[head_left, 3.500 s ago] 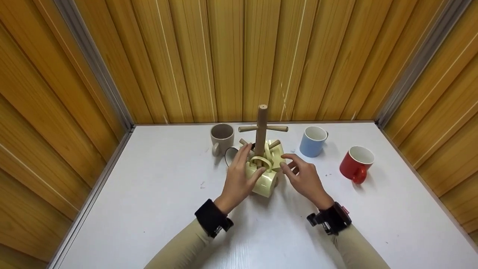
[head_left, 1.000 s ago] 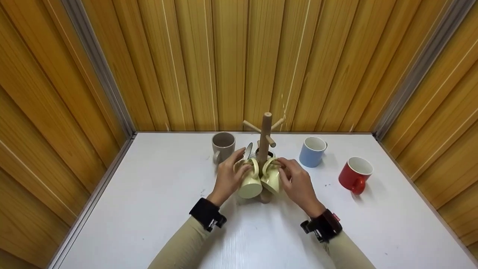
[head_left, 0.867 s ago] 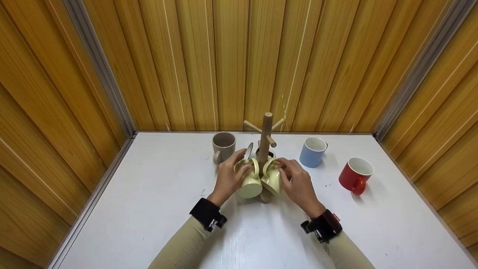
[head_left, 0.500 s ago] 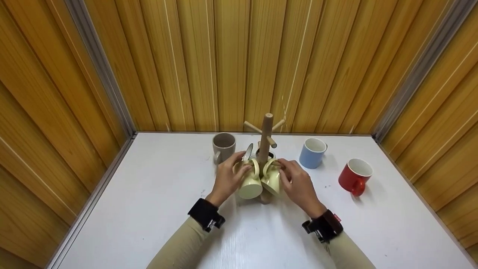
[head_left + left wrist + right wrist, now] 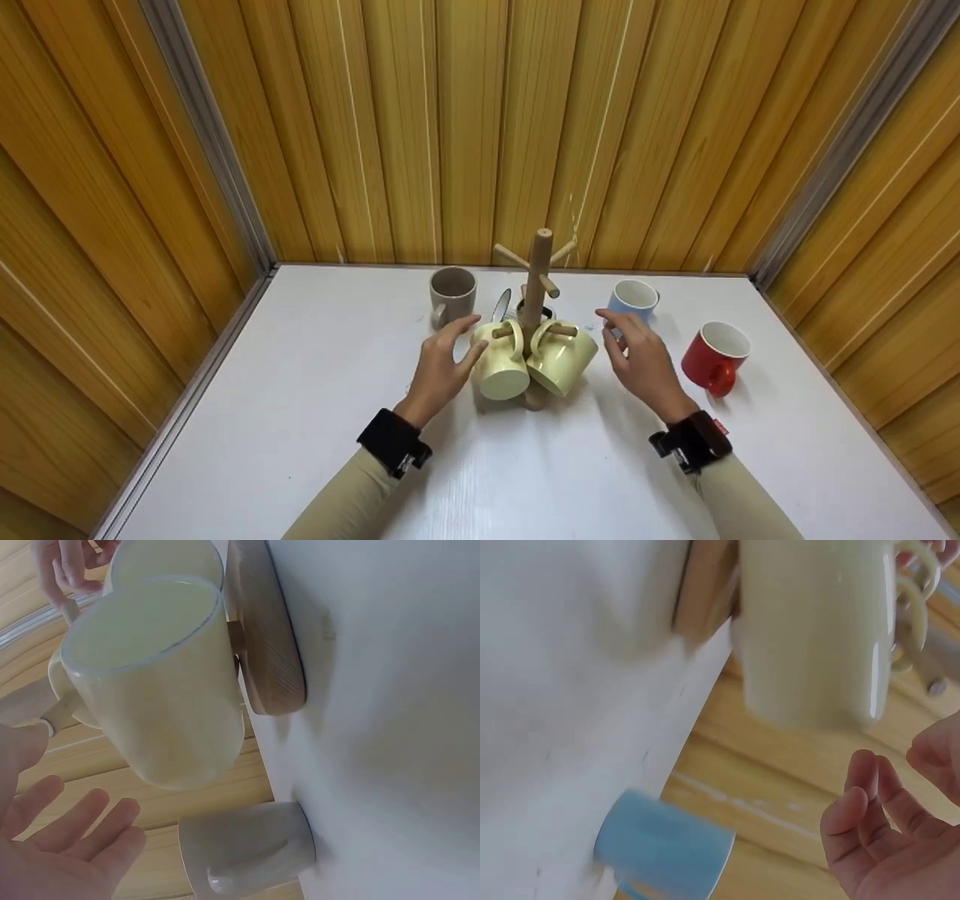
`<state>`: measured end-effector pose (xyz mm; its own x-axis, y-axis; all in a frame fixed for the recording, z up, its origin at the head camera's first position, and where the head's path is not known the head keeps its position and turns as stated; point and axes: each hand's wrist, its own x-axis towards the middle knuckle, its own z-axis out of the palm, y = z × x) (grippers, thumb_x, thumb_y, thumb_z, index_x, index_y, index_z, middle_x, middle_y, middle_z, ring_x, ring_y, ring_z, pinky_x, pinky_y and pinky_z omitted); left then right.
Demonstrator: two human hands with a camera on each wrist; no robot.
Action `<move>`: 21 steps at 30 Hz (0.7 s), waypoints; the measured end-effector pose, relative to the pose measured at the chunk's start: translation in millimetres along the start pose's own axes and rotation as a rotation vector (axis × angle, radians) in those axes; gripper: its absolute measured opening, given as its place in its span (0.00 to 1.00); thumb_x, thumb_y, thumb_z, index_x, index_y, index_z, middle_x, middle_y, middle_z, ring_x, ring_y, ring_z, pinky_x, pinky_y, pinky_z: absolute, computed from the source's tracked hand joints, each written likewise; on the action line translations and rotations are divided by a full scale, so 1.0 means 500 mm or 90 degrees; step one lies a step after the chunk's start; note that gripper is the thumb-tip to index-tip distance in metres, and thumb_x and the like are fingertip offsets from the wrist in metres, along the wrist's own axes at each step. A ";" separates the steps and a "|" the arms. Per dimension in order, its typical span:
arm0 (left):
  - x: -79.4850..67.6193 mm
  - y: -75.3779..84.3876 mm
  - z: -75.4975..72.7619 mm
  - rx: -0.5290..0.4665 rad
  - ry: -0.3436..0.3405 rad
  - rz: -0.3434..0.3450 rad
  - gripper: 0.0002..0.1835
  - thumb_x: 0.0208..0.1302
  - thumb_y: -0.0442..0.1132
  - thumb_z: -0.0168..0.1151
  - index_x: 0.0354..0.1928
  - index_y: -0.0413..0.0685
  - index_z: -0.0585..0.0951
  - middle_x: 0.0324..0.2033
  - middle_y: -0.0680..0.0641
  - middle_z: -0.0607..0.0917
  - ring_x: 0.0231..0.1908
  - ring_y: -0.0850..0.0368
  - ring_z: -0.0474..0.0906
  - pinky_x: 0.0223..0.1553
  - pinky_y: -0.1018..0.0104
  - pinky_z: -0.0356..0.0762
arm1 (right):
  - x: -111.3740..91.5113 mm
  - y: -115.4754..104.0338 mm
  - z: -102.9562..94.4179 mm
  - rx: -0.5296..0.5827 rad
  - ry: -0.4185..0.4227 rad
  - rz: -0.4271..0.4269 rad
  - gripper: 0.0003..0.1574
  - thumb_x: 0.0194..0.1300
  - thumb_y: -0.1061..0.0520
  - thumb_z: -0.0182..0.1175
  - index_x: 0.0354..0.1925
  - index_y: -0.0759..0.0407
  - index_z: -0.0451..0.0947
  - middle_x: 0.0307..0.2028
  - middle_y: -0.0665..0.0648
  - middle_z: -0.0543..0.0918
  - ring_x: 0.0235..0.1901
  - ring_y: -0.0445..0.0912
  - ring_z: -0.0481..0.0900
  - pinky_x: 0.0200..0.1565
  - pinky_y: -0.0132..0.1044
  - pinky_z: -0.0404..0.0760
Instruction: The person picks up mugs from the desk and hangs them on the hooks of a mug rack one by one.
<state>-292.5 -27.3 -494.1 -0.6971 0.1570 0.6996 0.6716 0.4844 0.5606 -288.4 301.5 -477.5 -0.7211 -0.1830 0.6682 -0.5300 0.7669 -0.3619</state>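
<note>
Centrally, on the white table (image 5: 285, 420), stands a wooden mug rack (image 5: 538, 277). The left hand (image 5: 437, 371), just beside it, and the right hand (image 5: 643, 364), further off, have loosely extended fingers, gripping nothing. Between them, two pale-yellow mugs (image 5: 564, 361) hang tilted by their handles on lower pegs (image 5: 564, 330).
</note>
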 end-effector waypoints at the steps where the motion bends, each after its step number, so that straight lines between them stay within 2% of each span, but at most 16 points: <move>1: -0.003 -0.001 -0.003 0.005 -0.001 -0.001 0.21 0.66 0.37 0.71 0.59 0.37 0.81 0.55 0.40 0.86 0.55 0.45 0.83 0.60 0.53 0.79 | 0.002 0.013 -0.007 -0.013 -0.005 0.007 0.21 0.69 0.66 0.64 0.59 0.59 0.82 0.44 0.60 0.83 0.32 0.47 0.80 0.33 0.44 0.83; 5: -0.012 -0.001 -0.013 0.018 -0.017 -0.011 0.21 0.67 0.37 0.70 0.59 0.37 0.81 0.56 0.40 0.85 0.58 0.46 0.82 0.62 0.54 0.77 | 0.008 0.063 -0.039 -0.081 -0.036 0.040 0.22 0.68 0.64 0.65 0.60 0.59 0.81 0.50 0.66 0.81 0.43 0.59 0.81 0.42 0.57 0.86; 12: -0.028 -0.001 -0.022 0.026 -0.025 -0.008 0.20 0.67 0.35 0.70 0.59 0.38 0.82 0.56 0.43 0.86 0.59 0.48 0.81 0.63 0.56 0.76 | 0.010 0.139 -0.097 -0.217 -0.106 0.098 0.23 0.69 0.60 0.64 0.61 0.60 0.78 0.56 0.73 0.76 0.50 0.70 0.71 0.50 0.67 0.75; 17: -0.033 -0.003 -0.030 0.032 -0.019 -0.013 0.19 0.68 0.36 0.69 0.59 0.39 0.82 0.55 0.43 0.86 0.59 0.49 0.81 0.63 0.56 0.76 | 0.006 0.188 -0.123 -0.260 -0.143 0.132 0.24 0.69 0.56 0.64 0.61 0.60 0.78 0.58 0.75 0.74 0.54 0.74 0.67 0.51 0.73 0.69; 21: -0.033 -0.002 -0.035 0.036 -0.020 -0.014 0.19 0.69 0.36 0.68 0.59 0.39 0.82 0.55 0.43 0.86 0.59 0.48 0.81 0.63 0.55 0.76 | 0.000 0.220 -0.136 -0.273 -0.200 0.179 0.29 0.68 0.52 0.65 0.64 0.58 0.75 0.65 0.79 0.67 0.60 0.81 0.61 0.54 0.80 0.64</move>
<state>-277.1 -45.5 -498.3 -0.7198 0.1728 0.6723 0.6414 0.5361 0.5489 -316.5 427.9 -473.2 -0.9393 -0.0605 0.3377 -0.1202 0.9800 -0.1586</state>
